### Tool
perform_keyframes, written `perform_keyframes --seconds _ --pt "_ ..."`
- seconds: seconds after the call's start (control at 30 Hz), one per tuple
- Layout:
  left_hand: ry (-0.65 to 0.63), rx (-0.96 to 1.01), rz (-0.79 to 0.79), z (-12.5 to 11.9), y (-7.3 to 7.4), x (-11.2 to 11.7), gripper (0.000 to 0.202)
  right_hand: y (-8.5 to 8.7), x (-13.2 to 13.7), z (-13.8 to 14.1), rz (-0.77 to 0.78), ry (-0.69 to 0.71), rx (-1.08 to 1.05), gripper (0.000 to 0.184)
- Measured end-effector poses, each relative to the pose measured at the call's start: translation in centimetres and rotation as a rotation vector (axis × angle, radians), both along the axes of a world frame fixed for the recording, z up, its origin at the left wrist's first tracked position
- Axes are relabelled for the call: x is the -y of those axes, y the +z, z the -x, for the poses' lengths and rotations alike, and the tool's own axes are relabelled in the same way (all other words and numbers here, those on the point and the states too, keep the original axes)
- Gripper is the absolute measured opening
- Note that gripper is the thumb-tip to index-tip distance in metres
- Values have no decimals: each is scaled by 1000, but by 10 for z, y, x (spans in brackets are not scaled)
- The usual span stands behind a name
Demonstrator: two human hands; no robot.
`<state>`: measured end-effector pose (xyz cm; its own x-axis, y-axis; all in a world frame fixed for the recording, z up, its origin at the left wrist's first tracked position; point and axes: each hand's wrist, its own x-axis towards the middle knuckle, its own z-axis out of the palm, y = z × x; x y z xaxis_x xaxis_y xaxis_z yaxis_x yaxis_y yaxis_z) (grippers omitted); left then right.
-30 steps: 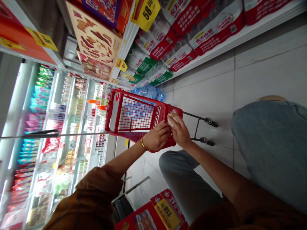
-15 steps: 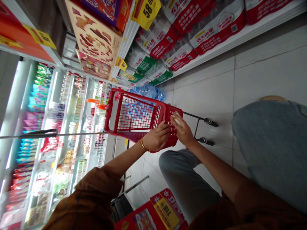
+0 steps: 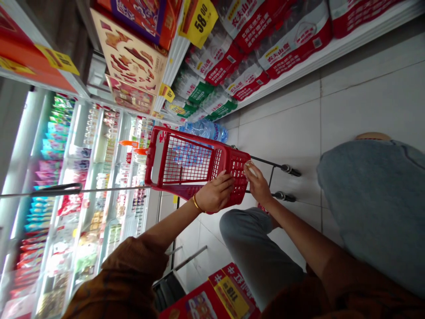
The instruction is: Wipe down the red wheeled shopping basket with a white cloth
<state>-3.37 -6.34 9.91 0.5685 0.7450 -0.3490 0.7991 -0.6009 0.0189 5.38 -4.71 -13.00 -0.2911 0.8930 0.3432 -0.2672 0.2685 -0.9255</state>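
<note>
The right hand (image 3: pixel 259 184) is pinching, its thumb and fingertips pressed together on a small pale object (image 3: pixel 249 169), too small and blurred to name, at the far corner of a red shopping trolley basket (image 3: pixel 227 153). The left hand (image 3: pixel 215 192) is curved around the basket's near edge, its fingers lying slightly apart on the moulded red plastic; a thin gold bangle (image 3: pixel 196 204) circles that wrist, and a brown patterned sleeve (image 3: pixel 116 277) covers the arm higher up.

The basket stands between the two forearms, with a red wire-mesh side and a solid plastic rim. Two black wheels (image 3: pixel 288 168) sit on thin dark metal legs beside it, and a long grey metal handle (image 3: pixel 109 189) with a black grip runs out from it. Grey trousers (image 3: pixel 255 252) cover a bent leg just below the hands.

Beyond the basket lies a clear plastic water bottle (image 3: pixel 204 130) with a blue label. Shrink-wrapped bottled-water packs (image 3: pixel 265 57) fill a white shelf, with a yellow 58.00 price tag (image 3: pixel 198 22) above them. Pale floor tiles (image 3: pixel 282 133) spread to one side, and a bright refrigerated case (image 3: pixel 99 177) stands on the other.
</note>
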Motion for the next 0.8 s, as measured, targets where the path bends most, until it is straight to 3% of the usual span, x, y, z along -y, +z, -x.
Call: perform_keyframes --seconds 0.2,0.33,0.43,0.67,0.8 --pt "23 -16 21 1 -1 1 33 -11 6 3 157 -14 22 47" --pt "26 0 22 1 0 1 34 -6 6 5 184 -43 69 49" --pt "21 10 17 1 0 1 35 11 2 4 141 -67 68 55" --pt "34 17 18 -2 1 1 33 77 -12 -9 -35 -67 -25 66" --pt "52 12 29 -4 1 1 31 93 -20 -15 -113 -25 -79 64"
